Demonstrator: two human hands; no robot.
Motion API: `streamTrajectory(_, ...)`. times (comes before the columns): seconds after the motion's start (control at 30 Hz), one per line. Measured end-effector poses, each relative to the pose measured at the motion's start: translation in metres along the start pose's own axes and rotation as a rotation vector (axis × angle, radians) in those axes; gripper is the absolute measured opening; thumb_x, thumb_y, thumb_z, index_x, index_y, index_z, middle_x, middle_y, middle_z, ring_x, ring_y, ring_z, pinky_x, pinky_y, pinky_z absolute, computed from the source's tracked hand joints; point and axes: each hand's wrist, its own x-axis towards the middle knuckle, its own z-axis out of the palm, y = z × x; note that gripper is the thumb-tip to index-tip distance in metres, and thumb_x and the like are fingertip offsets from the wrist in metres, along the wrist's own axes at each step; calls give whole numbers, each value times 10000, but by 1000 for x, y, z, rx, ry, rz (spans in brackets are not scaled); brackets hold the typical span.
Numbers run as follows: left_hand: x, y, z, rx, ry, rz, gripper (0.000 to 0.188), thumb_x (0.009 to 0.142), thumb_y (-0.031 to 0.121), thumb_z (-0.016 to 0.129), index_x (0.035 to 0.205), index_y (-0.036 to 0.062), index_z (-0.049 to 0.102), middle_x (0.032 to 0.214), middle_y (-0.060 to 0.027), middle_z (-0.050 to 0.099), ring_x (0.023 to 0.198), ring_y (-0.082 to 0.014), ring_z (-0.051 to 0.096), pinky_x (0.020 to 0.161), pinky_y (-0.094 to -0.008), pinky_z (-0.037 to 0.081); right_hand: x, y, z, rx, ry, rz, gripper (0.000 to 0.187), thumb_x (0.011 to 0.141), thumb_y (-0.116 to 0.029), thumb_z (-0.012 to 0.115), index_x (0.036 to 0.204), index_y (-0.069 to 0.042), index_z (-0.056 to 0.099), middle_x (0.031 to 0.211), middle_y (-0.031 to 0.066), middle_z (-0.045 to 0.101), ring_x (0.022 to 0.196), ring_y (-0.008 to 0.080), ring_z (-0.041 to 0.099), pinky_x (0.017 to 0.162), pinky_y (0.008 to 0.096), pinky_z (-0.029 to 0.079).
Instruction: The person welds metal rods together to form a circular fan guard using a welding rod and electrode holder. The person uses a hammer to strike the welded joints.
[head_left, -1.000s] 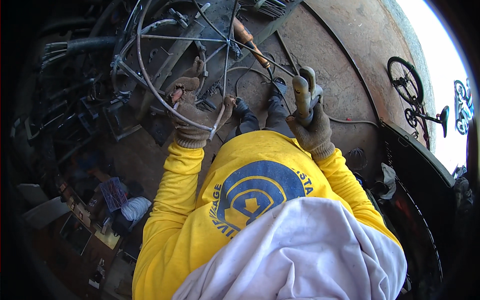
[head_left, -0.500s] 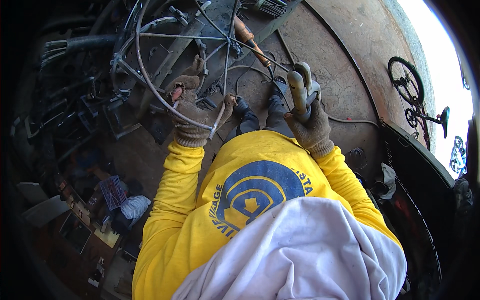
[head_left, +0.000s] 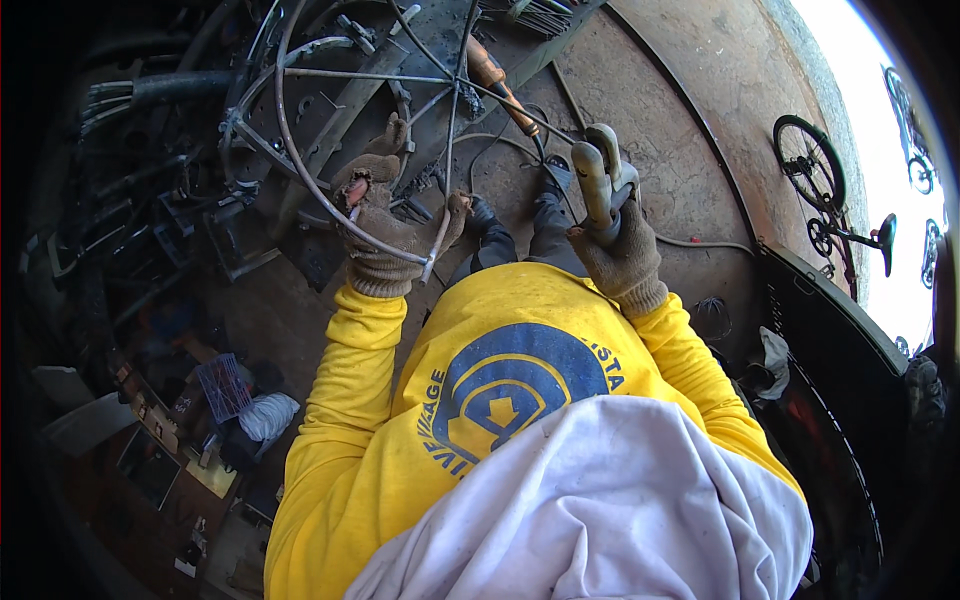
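Observation:
A round frame of thin metal rod [head_left: 291, 150], with straight spokes meeting at a hub, spans the upper middle. My left hand [head_left: 385, 222], in a worn brown knit glove with a bare fingertip showing, is closed around the frame's near rim; the thumb stands beside a spoke's end. In my right hand [head_left: 627, 255], also gloved, is a clamp-like tool [head_left: 597, 185] with two thick, curved, grey-beige arms. One spoke's outer end reaches this tool; whether the tool grips it I cannot tell. My right fingers are wrapped round its lower part, partly hidden.
A copper-coloured handle [head_left: 495, 80] with a black cable lies beyond the hub. Scrap metal and bars [head_left: 150, 215] crowd the left. A hose [head_left: 700, 243] crosses the floor on the right, near a dark metal panel [head_left: 830, 300]. A bicycle [head_left: 825, 180] stands farther right.
Both hands keep their holds, and the round frame has barely shifted. The view has turned slightly, bringing more of the bicycles outside into sight at the right.

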Motion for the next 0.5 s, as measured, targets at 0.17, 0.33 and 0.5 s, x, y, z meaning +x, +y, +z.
streamTrajectory(0.17, -2, -2, 1, 11, -10, -8, 778, 649, 416, 881, 1233, 0, 580, 1221, -115, 605, 1060, -227, 610, 926, -312, 494, 1, -1, -2, -42, -11, -13, 539, 787, -243, 830, 1213, -18, 588, 1092, 219, 684, 986, 379, 703, 840, 421, 552)
streamTrajectory(0.33, -5, -4, 2, 24, -11, -17, 753, 646, 426, 881, 1199, 0, 597, 1182, -118, 612, 1035, -230, 618, 907, -320, 508, 0, 2, -3, -68, 0, -47, 517, 780, -242, 832, 1184, -17, 598, 1098, 229, 661, 991, 397, 686, 837, 426, 545)
streamTrajectory(0.5, -7, -10, 6, 45, -16, -34, 730, 643, 436, 882, 1164, 0, 613, 1142, -120, 619, 1010, -233, 626, 887, -328, 521, 1, 0, -4, -50, 5, -55, 516, 780, -243, 832, 1181, -15, 600, 1091, 228, 656, 985, 399, 685, 832, 430, 543)
